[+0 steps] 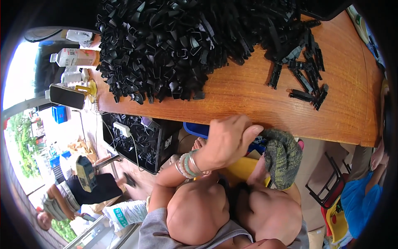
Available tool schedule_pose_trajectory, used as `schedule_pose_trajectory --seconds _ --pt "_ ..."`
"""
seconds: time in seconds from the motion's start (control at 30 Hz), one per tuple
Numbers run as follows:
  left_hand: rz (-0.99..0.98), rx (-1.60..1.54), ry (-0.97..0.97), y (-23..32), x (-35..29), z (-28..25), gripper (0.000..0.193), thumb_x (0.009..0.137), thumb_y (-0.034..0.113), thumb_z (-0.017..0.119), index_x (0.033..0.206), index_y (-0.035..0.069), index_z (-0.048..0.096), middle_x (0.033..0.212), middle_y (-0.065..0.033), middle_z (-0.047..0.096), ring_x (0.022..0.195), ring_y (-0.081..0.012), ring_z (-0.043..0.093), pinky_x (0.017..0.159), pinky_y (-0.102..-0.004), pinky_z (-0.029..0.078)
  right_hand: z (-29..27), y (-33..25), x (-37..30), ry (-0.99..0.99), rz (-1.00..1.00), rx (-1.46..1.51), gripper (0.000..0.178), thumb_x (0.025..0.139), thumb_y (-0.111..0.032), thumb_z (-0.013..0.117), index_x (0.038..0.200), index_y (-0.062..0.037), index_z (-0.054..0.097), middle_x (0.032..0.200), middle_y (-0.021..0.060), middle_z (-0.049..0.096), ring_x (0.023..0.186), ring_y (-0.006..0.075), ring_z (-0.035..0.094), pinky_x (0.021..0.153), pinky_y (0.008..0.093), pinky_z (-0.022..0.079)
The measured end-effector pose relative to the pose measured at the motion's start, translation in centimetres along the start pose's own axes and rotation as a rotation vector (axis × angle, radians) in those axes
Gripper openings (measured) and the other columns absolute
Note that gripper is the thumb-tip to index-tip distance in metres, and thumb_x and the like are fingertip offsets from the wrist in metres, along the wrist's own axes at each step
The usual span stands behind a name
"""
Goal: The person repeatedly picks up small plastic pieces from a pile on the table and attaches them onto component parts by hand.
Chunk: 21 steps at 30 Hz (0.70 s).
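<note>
My bare left hand (230, 139), with beaded bracelets and a silver bangle (194, 162) at the wrist, is just off the front edge of the wooden table (248, 99). Its fingers curl down and away, thumb toward the right hand; whatever they hold is hidden. My right hand (283, 159) wears a dark grey-green knitted glove and is bent close beside the left, fingers folded, contents unseen. On the table beyond lies a large heap of small black plastic clips (153, 54). Several longer black plastic pieces (306, 70) lie loose at the right.
Under the table edge are a blue bin (195, 129) and a yellow container (240, 170). A black crate (137, 141) of parts stands lower left. A phone on a stand (67, 96) and a bottle (74, 57) are left. People sit at right (360, 203) and stand lower left (62, 199).
</note>
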State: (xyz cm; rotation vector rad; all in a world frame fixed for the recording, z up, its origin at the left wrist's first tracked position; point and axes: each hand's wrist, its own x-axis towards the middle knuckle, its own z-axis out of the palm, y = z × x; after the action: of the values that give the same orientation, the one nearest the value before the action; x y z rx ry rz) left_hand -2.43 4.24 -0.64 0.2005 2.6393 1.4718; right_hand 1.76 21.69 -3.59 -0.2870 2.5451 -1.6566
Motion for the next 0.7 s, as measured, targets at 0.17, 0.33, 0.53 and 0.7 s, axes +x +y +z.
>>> schedule_pose_trajectory --seconds 0.17,0.33,0.53,0.7 --pt "0.110 -0.173 0.176 0.5 -1.0 1.8 0.025 0.090 0.006 0.043 0.066 -0.001 0.045 0.058 -0.0153 0.041 0.051 -0.0346 0.039 0.049 -0.0394 0.031 0.9 -2.1 1.2 0.041 -0.043 0.192 0.022 0.087 -0.010 0.056 0.107 -0.0011 0.060 0.081 0.0082 0.063 0.060 0.0154 0.055 0.058 0.0292 0.046" --pt "0.174 -0.121 0.085 0.0 -0.4 1.7 0.021 0.087 0.004 0.049 0.067 -0.001 0.047 0.059 -0.0138 0.043 0.051 -0.0315 0.043 0.047 -0.0377 0.033 -0.3 -2.7 2.0 -0.072 0.158 0.412 0.025 0.088 -0.009 0.055 0.111 -0.0002 0.057 0.090 0.0105 0.061 0.070 0.0185 0.057 0.065 0.0288 0.047" --pt "0.125 0.077 0.295 -0.7 0.5 -2.3 0.009 0.075 -0.006 0.061 0.082 -0.001 0.061 0.073 -0.0117 0.057 0.059 -0.0240 0.056 0.048 -0.0285 0.041 -0.7 -2.6 1.9 -0.208 0.384 0.509 0.034 0.081 0.002 0.060 0.114 0.0001 0.055 0.099 0.0102 0.061 0.081 0.0159 0.059 0.068 0.0256 0.049" --pt "0.415 0.141 0.187 -1.0 4.1 -0.5 0.019 0.072 -0.006 0.061 0.090 0.000 0.061 0.085 -0.0125 0.056 0.064 -0.0237 0.057 0.050 -0.0310 0.045 -1.5 -2.7 2.7 -0.299 0.432 0.458 0.028 0.082 -0.007 0.061 0.109 -0.0002 0.058 0.093 0.0075 0.063 0.072 0.0146 0.059 0.060 0.0269 0.047"
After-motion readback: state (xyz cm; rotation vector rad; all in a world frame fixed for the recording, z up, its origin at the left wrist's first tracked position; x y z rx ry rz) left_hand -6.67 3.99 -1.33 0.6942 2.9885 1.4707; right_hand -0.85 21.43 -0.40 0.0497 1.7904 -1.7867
